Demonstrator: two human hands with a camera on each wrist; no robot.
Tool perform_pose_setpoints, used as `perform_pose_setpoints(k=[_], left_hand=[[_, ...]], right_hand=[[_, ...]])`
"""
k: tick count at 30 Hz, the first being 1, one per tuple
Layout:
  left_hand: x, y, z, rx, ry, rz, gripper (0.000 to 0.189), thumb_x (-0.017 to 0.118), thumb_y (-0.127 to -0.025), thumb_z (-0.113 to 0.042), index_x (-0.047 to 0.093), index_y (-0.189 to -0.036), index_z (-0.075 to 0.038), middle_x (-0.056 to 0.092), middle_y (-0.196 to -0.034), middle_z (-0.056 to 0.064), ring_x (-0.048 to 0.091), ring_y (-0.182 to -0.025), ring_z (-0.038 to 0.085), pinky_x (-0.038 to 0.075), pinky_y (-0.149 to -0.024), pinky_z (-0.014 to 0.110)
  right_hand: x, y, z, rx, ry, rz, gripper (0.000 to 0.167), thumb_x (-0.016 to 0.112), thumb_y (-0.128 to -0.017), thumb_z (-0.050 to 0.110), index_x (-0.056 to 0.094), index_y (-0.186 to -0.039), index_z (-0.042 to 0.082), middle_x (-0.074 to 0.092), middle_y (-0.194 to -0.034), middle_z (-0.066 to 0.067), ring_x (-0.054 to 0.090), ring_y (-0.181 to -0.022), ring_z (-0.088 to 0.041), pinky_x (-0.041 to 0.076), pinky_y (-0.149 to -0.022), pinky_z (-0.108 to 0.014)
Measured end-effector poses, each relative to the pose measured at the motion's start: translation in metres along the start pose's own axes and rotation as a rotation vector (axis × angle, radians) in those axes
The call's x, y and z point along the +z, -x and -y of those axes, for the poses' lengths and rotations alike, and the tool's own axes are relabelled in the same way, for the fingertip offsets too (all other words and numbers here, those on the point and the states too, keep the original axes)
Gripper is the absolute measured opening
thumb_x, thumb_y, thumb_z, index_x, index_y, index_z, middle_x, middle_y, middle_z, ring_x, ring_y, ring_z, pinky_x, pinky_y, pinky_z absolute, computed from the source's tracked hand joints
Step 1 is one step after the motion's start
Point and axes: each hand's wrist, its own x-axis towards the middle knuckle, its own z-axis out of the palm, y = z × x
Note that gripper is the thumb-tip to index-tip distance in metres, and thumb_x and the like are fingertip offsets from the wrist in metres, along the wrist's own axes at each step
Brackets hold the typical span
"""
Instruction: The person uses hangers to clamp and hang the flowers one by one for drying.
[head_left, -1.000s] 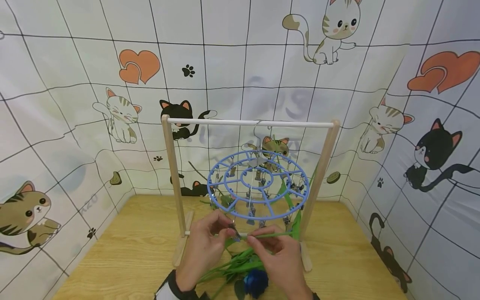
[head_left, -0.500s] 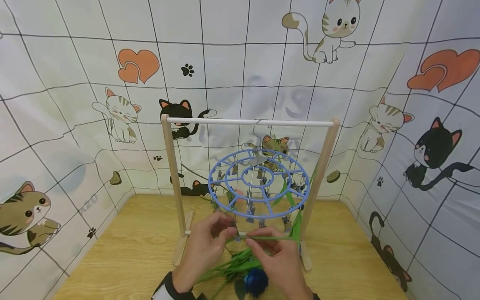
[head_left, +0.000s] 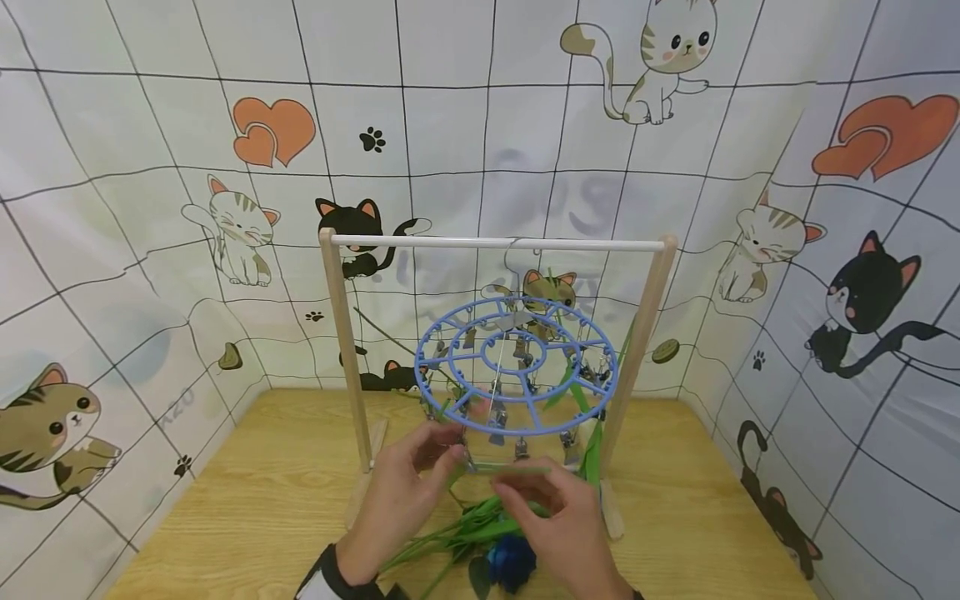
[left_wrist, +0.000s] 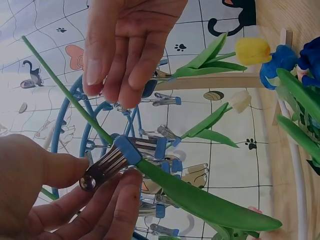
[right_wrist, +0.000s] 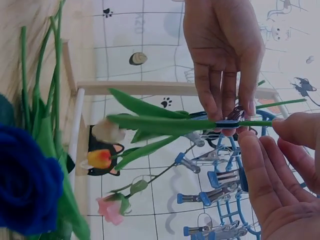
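Left wrist view: left hand (left_wrist: 30, 177) pinches the clip (left_wrist: 112, 161) on a green stem (left_wrist: 75, 101). Released, the right hand (left_wrist: 134, 40) is just beside the stem.

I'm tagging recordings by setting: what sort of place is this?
Perhaps a staged booth: cat-print sheeting behind and on both sides of a wooden table, with a blue clip hanger on a rack.

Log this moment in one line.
left hand: pinches metal clip; green stem: in clip; right hand: near stem, apart; blue rose: on table
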Motion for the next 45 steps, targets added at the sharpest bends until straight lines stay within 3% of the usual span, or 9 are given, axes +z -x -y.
perform_pose_setpoints(k=[5,11,16,21,26,29,38,45], left_hand=[[-0.002,0.001,0.003,-0.01,-0.033,-0.002,0.026,0.084,-0.109,-0.012,0.082,-0.135,-0.014,0.088,-0.125,0.002,0.087,-0.107,0.018,0.07,-0.096,0.026],[-0.004,0.005,0.008,-0.029,-0.057,-0.017,0.033,0.084,-0.108,-0.01,0.08,-0.141,-0.012,0.088,-0.123,0.001,0.088,-0.107,0.021,0.07,-0.098,0.028],[-0.007,0.011,0.014,-0.046,-0.111,-0.022,0.032,0.084,-0.109,-0.012,0.08,-0.141,-0.018,0.088,-0.125,-0.003,0.087,-0.108,0.017,0.07,-0.097,0.027],[-0.011,0.018,0.023,-0.008,-0.146,-0.039,0.029,0.084,-0.109,-0.01,0.081,-0.137,-0.018,0.088,-0.125,0.001,0.086,-0.106,0.014,0.071,-0.096,0.029],[-0.015,0.028,0.033,0.026,-0.185,-0.057,0.027,0.084,-0.108,-0.008,0.083,-0.131,-0.021,0.088,-0.123,0.002,0.085,-0.102,0.012,0.072,-0.092,0.03],[-0.017,0.033,0.037,0.005,-0.219,-0.053,0.023,0.085,-0.107,-0.007,0.084,-0.125,-0.022,0.088,-0.121,-0.003,0.083,-0.101,0.008,0.071,-0.09,0.029],[-0.021,0.047,0.05,-0.063,-0.253,-0.016,0.022,0.085,-0.106,-0.003,0.084,-0.118,-0.022,0.084,-0.11,-0.013,0.079,-0.096,0.005,0.07,-0.084,0.027],[-0.024,0.058,0.07,-0.133,-0.289,0.098,0.014,0.084,-0.106,-0.003,0.084,-0.115,-0.014,0.086,-0.109,-0.002,0.078,-0.091,0.008,0.065,-0.077,0.02]], right_hand=[[-0.006,0.006,-0.005,0.016,0.052,0.007,0.022,0.085,-0.106,0.005,0.082,-0.122,0.02,0.087,-0.115,-0.005,0.087,-0.102,-0.011,0.074,-0.087,-0.035],[-0.014,0.012,-0.015,0.047,0.078,0.035,0.027,0.084,-0.105,-0.001,0.081,-0.122,0.02,0.087,-0.115,-0.001,0.086,-0.102,-0.008,0.074,-0.089,-0.035],[-0.02,0.016,-0.021,0.112,0.135,0.046,0.02,0.086,-0.107,0.01,0.082,-0.12,0.025,0.087,-0.112,0.005,0.084,-0.1,-0.006,0.073,-0.089,-0.033],[-0.022,0.018,-0.025,0.156,0.189,0.061,0.017,0.087,-0.106,0.014,0.083,-0.116,0.028,0.086,-0.11,0.006,0.082,-0.099,-0.004,0.072,-0.087,-0.031],[-0.022,0.019,-0.031,0.119,0.222,0.077,0.021,0.088,-0.105,0.009,0.083,-0.115,0.027,0.087,-0.11,0.0,0.081,-0.098,-0.003,0.073,-0.083,-0.032],[-0.022,0.02,-0.034,0.083,0.229,0.086,0.022,0.088,-0.104,0.007,0.084,-0.115,0.025,0.087,-0.109,-0.003,0.081,-0.097,-0.003,0.073,-0.082,-0.032],[-0.023,0.025,-0.04,0.106,0.249,0.117,0.02,0.088,-0.105,0.011,0.083,-0.115,0.027,0.086,-0.108,0.008,0.08,-0.094,-0.002,0.072,-0.081,-0.031],[-0.023,0.03,-0.045,0.127,0.234,0.141,0.019,0.088,-0.106,0.012,0.082,-0.115,0.028,0.086,-0.108,0.006,0.081,-0.093,-0.002,0.072,-0.081,-0.03]])
